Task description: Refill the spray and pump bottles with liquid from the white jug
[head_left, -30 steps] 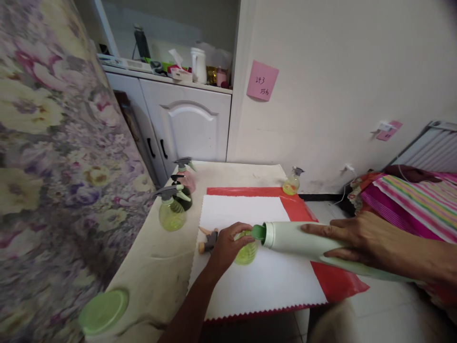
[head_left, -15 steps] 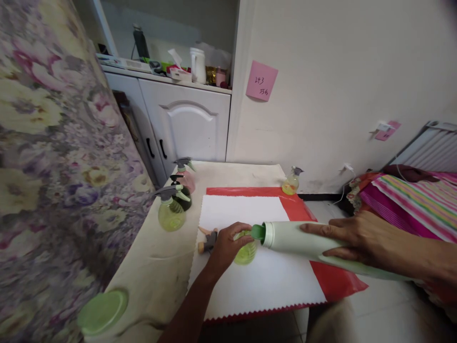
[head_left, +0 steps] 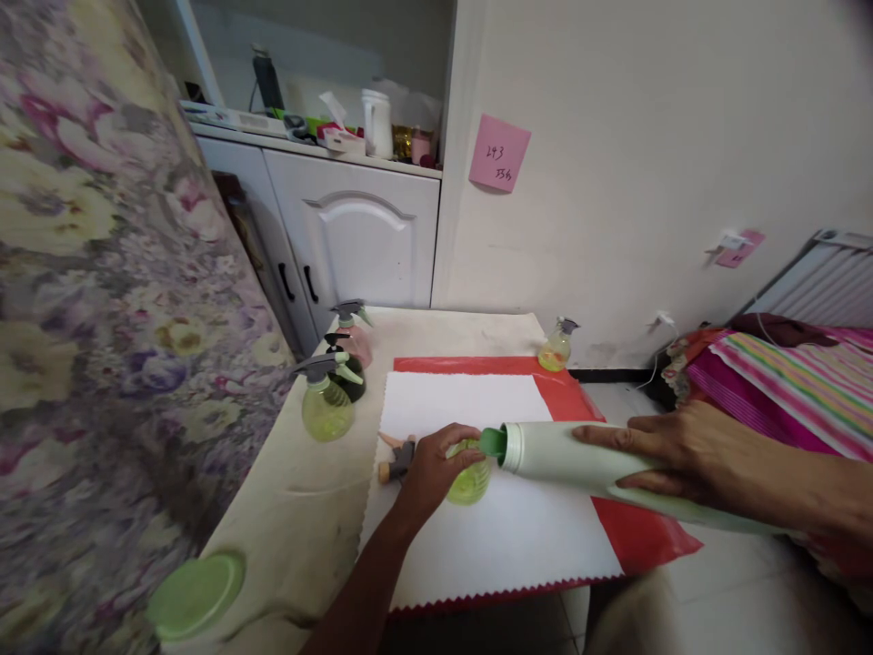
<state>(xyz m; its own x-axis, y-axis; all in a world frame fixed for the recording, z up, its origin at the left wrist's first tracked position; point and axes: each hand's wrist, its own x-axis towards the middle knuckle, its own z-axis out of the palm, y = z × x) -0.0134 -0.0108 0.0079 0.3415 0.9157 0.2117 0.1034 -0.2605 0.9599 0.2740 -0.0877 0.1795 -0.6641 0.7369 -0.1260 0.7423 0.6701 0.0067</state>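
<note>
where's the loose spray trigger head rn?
Head view, lower centre: the spray head lies on the table at the left edge of the white cloth, just left of the left hand that grips the small yellow-green bottle.

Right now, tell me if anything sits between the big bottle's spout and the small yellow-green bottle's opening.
Nothing visible does. The large bottle's green spout meets the small bottle, which the left hand steadies.

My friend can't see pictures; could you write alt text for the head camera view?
A person's left hand steadies a small yellow-green bottle on a white cloth, while the right hand tips a large pale green bottle with its spout at the small bottle's mouth. More spray bottles stand nearby.
</note>
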